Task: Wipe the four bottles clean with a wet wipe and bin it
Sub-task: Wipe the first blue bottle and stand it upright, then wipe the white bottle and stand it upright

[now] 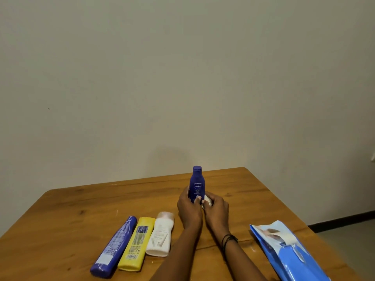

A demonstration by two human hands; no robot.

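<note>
While the glossy blue wipe pack (292,252) lies near right and three smooth plastic bottles lie side by side near left on the grained wooden table (71,209), a long blue bottle (114,246), a yellow bottle (135,243) and a rounded white bottle (161,234), my left hand (189,209) curls round the lower body of the small blue bottle (196,183), upright just beyond them. My right hand (216,209) pinches the crumpled white wipe (208,200) against its right side. Damp, slick plastic could slide in my grip, I judge, and tip the bottle over.
</note>
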